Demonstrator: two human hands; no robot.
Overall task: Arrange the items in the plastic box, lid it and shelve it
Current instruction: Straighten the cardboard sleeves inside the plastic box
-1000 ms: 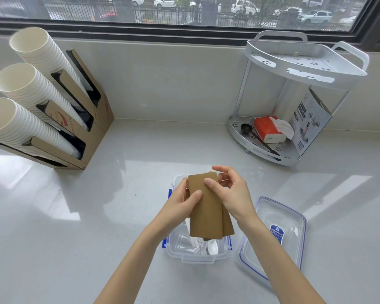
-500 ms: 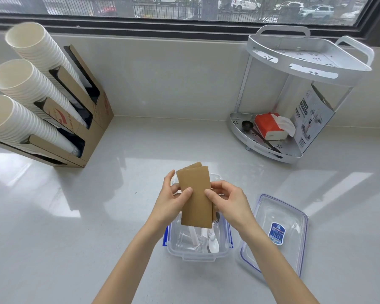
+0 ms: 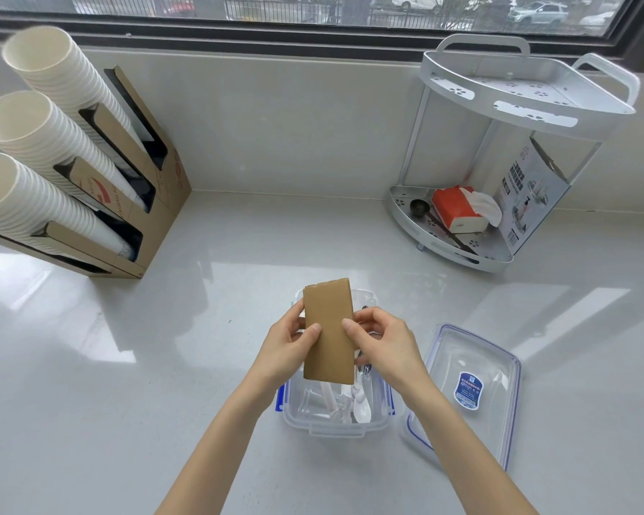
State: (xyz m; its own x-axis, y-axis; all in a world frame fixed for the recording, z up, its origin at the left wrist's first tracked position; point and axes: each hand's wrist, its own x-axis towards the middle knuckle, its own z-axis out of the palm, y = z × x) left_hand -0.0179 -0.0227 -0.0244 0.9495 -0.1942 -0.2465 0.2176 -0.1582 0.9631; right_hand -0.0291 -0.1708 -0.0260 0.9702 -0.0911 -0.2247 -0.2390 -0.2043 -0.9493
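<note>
Both hands are meeting in front of the body.
The left hand point(image 3: 287, 343) and the right hand point(image 3: 385, 343) are pinching with thumbs forward, both forearms bare and converging.

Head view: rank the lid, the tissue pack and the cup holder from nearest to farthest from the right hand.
From the right hand:
1. Lid, on the counter just to its right.
2. Tissue pack, on the rack's lower tier, back right.
3. Cup holder, far back left against the wall.
</note>
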